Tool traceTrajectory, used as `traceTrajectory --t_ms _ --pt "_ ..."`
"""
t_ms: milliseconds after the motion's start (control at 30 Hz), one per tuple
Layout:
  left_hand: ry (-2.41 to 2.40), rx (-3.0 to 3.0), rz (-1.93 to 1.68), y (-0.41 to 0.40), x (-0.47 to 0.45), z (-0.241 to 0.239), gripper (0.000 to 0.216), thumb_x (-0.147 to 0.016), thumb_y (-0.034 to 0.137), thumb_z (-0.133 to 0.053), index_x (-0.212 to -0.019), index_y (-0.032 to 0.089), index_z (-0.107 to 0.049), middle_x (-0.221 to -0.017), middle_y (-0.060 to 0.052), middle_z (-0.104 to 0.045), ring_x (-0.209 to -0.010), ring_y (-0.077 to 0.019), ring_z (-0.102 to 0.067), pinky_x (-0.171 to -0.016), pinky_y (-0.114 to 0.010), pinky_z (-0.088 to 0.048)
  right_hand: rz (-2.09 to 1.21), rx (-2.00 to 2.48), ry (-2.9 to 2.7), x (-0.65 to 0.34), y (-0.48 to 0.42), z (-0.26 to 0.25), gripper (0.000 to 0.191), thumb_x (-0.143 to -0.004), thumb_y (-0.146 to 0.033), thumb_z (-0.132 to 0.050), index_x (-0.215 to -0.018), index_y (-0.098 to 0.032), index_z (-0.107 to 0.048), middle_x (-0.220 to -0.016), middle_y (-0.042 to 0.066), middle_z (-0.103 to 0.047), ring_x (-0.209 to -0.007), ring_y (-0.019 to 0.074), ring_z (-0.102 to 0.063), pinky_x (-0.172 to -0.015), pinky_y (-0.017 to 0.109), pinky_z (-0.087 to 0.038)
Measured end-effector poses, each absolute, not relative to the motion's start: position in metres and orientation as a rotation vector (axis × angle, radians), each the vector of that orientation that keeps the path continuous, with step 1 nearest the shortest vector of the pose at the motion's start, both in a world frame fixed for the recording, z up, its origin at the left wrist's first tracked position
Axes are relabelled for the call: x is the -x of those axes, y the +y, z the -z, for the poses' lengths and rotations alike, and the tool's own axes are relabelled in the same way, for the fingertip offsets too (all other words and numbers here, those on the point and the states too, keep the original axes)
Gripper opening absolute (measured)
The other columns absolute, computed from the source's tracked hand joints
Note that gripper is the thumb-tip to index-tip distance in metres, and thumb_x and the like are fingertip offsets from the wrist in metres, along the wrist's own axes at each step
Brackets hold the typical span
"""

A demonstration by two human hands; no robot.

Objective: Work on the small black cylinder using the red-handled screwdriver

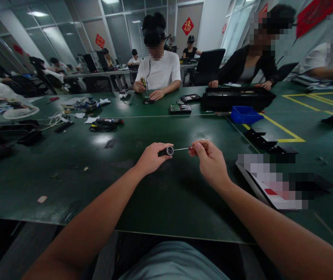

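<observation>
My left hand [153,156] is closed round a small black cylindrical part [165,151], whose round, silvery-rimmed end faces the right. From the other side, my right hand [210,159] grips a screwdriver [181,149] by its reddish handle, which the fingers mostly cover. The thin metal shaft points left, and its tip meets or lies very close to the rim of the black part. Both hands are held above the green table [160,202], near its front edge. What the black part belongs to is hard to tell at this size.
To the right lie a white booklet [259,186], black brackets [261,142] and a blue bin [245,115]. Ahead are a hard drive [180,109] and a long black housing [238,98]. A coiled black cable [103,125] lies left. A co-worker [160,70] works opposite.
</observation>
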State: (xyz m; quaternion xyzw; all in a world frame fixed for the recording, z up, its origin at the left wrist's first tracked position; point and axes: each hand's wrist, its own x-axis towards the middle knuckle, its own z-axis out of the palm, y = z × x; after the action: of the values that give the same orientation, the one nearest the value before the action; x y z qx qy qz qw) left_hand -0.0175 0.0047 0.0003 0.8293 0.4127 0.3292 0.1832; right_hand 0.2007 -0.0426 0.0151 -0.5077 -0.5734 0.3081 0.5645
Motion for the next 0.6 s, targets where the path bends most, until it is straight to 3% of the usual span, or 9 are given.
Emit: traceTrajectory --t_ms 367,600 --pt "1.167 -2.352 -0.895 0.003 0.017 -0.001 0.038 -0.086 0.024 -0.074 -0.124 0.026 -0.069 -0.12 -0.004 -0.073 -0.111 -0.0246 -0.064 -0.1 -0.045 -0.047 -0.647 1.265 -1.453 -0.2 -0.046 -0.02 0.03 -0.096 -0.047 -0.056 -0.095 -0.02 -0.067 -0.079 0.005 -0.073 -0.073 0.0204 -0.069 -0.07 0.036 -0.052" --pt "1.148 -2.358 -0.892 0.003 0.016 0.0 0.039 -0.085 0.024 -0.076 -0.124 0.026 -0.07 -0.12 -0.004 -0.073 -0.11 -0.0238 -0.064 -0.1 -0.043 -0.047 -0.419 1.442 -1.49 -0.202 -0.049 -0.026 0.042 -0.09 -0.058 -0.062 -0.067 -0.022 -0.063 -0.056 0.0 -0.062 -0.051 0.0151 -0.053 -0.055 0.03 -0.037"
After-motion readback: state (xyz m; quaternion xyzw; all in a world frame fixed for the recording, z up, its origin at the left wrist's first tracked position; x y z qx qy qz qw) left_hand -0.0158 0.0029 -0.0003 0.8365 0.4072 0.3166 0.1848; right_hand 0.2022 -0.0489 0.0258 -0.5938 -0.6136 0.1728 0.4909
